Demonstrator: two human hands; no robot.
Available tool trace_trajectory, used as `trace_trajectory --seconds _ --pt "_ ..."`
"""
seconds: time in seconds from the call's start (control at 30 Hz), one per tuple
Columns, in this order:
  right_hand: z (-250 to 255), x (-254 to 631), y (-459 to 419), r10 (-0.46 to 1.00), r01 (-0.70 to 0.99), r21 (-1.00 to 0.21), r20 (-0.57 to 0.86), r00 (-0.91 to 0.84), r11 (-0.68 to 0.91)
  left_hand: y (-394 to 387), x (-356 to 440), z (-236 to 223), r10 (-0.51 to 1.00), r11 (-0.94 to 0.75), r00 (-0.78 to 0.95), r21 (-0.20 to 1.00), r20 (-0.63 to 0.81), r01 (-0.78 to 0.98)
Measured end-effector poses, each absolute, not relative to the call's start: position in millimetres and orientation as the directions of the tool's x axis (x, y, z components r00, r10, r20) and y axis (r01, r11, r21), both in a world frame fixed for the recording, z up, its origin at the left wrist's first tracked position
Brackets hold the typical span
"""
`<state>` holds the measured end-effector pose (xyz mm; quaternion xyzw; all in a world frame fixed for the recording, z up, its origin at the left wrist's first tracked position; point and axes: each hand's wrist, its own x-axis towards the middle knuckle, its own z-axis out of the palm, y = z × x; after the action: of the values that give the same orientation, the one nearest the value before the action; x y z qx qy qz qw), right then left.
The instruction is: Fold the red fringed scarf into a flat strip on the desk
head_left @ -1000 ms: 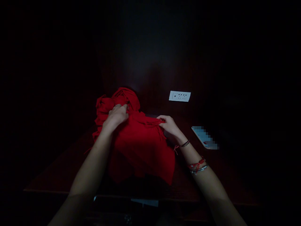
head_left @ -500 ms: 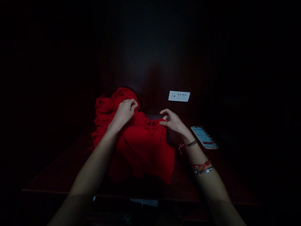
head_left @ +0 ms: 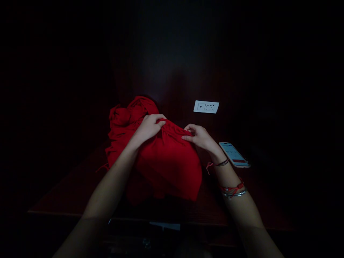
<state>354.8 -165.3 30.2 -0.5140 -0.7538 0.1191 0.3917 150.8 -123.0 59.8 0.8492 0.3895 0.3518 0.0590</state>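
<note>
A large red cloth [head_left: 169, 165], with thin tassels at its edge like a scarf or shawl, lies bunched on the dark table. My left hand [head_left: 150, 127] pinches its upper edge near the middle, thumb against fingers. At the right end of that edge, my right hand [head_left: 199, 137] grips the fabric in the same way. Between both hands the edge is drawn into a fairly straight line. Further left, the rest of the cloth sits in a crumpled heap of folds. Several bands circle my right wrist and forearm.
A lit phone [head_left: 234, 154] lies on the table [head_left: 212, 211] to the right of my right hand. A white socket plate [head_left: 206, 106] is set in the dark wall behind. The table's front edge runs below the cloth. The surroundings are very dark.
My left hand has moved slightly right and taken hold of the cloth's edge. The edge between my hands, loose before, is now lifted and stretched. My right hand has closed on its corner.
</note>
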Motion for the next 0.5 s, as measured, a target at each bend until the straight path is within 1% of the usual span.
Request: trace_trajectory --seconds 0.07,0.1,0.17,0.2,0.23,0.27,0.33,0.37,0.4,0.43,0.5 --pt "31.4 357.9 -165.0 0.879 0.718 -0.547 0.433 -0.199 0.431 -117.1 138.4 61.5 0.756 -0.598 0.352 0.363 0.553 0.715" --pt "32.1 359.7 -165.3 0.886 0.733 -0.534 0.413 -0.208 0.421 -114.0 133.1 60.7 0.793 -0.53 0.305 0.352 0.527 0.771" --pt "33.5 362.8 -166.3 0.895 0.751 -0.519 0.39 -0.217 0.409 -109.9 125.9 57.1 0.87 -0.393 0.241 0.306 0.431 0.867" --pt "34.0 363.6 -166.9 0.895 0.751 -0.517 0.386 -0.222 0.41 -109.8 125.0 54.7 0.89 -0.371 0.256 0.273 0.376 0.888" --pt "34.4 363.6 -167.6 0.894 0.748 -0.518 0.386 -0.228 0.414 -111.3 126.3 52.4 0.891 -0.404 0.32 0.244 0.322 0.881" --pt "34.7 362.8 -168.3 0.892 0.745 -0.517 0.386 -0.235 0.42 -114.4 129.8 50.2 0.863 -0.486 0.422 0.23 0.279 0.843" --pt "35.2 359.8 -169.6 0.892 0.748 -0.512 0.382 -0.241 0.422 -123.5 142.5 46.3 0.725 -0.688 0.649 0.243 0.229 0.683" --pt "35.4 358.1 -170.2 0.892 0.753 -0.506 0.382 -0.242 0.421 -128.3 150.6 44.7 0.656 -0.753 0.722 0.263 0.219 0.604" --pt "35.7 356.8 -170.8 0.891 0.758 -0.499 0.384 -0.241 0.421 -132.4 158.7 43.3 0.615 -0.783 0.758 0.282 0.218 0.554" --pt "36.1 356.0 -171.4 0.89 0.763 -0.492 0.387 -0.241 0.42 -135.5 166.1 42.4 0.604 -0.79 0.763 0.295 0.228 0.537" --pt "37.3 356.7 -172.5 0.89 0.768 -0.486 0.388 -0.238 0.417 -137.1 175.5 42.1 0.622 -0.78 0.73 0.304 0.283 0.547"
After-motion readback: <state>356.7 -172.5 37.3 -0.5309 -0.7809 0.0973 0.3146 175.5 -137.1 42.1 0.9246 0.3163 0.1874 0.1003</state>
